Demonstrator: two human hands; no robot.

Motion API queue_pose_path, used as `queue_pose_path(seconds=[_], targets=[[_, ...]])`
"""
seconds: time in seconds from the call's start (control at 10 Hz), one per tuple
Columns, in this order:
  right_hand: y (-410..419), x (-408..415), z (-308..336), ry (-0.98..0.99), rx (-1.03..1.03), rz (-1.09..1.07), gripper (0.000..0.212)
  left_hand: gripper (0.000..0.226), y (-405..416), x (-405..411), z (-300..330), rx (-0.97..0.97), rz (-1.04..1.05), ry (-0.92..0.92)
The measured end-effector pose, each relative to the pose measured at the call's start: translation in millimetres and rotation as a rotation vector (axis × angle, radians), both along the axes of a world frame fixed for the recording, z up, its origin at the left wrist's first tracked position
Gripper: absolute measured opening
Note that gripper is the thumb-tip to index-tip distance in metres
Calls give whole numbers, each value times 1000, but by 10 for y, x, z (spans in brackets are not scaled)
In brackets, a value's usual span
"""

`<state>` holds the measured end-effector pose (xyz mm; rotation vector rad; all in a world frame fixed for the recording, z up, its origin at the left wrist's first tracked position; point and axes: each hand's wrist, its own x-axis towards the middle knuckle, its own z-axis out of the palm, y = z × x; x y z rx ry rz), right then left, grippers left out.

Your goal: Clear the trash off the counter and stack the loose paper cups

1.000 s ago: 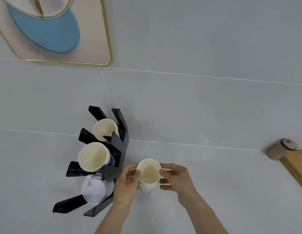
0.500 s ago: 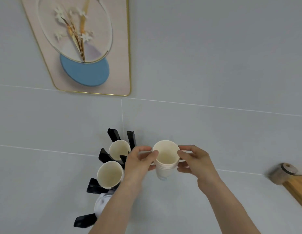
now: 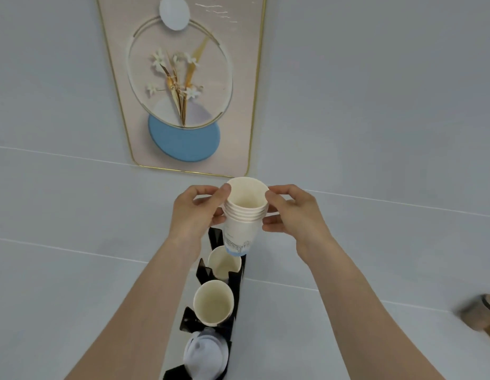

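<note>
Cups first: one nested stack of paper cups (image 3: 242, 215) sits between my two hands, with about five rims showing one under another, though I can't count them surely. Below it the black cup holder (image 3: 234, 281) has three slots in view. The upper slot holds one open paper cup (image 3: 224, 264), the middle slot a second open paper cup (image 3: 213, 302), and the lowest holds a stack of white plastic lids (image 3: 205, 357). All the cup mouths I can see into look empty.

My left hand (image 3: 194, 212) pinches the stack near its rims, thumb at the top edge and fingers curled behind. My right hand (image 3: 290, 212) grips the opposite side the same way, thumb on the rim.

Half a second ago the stack was level with the holder's top, just to its right; now I've lifted it higher, so it hangs in the air above the upper slot, in front of the framed flower picture (image 3: 183, 86) on the wall. A wooden object (image 3: 482, 314) shows at the right edge, blurred.
</note>
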<state>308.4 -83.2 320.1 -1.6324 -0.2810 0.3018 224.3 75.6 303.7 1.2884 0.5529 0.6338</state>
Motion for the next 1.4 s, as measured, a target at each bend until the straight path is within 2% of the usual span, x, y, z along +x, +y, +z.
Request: queue_pose_path(seconds=[0.5, 0.7, 0.9, 1.1, 1.2, 1.4], targets=[[538, 98, -1183, 123, -317, -76, 7, 25, 582, 107, -1132, -8, -93, 304], [602, 134, -1537, 176, -416, -72, 10, 25, 703, 217, -1524, -26, -112, 396], [616, 175, -1623, 283, -395, -129, 4, 25, 774, 293, -1656, -91, -99, 438], [545, 158, -1678, 319, -462, -161, 42, 28, 800, 313, -1699, -96, -100, 520], [515, 128, -1666, 268, -546, -170, 60, 36, 792, 285, -1690, 29, -85, 616], [406, -64, -1384, 142, -751, -118, 72, 58, 830, 111, -1508, 265, -107, 714]])
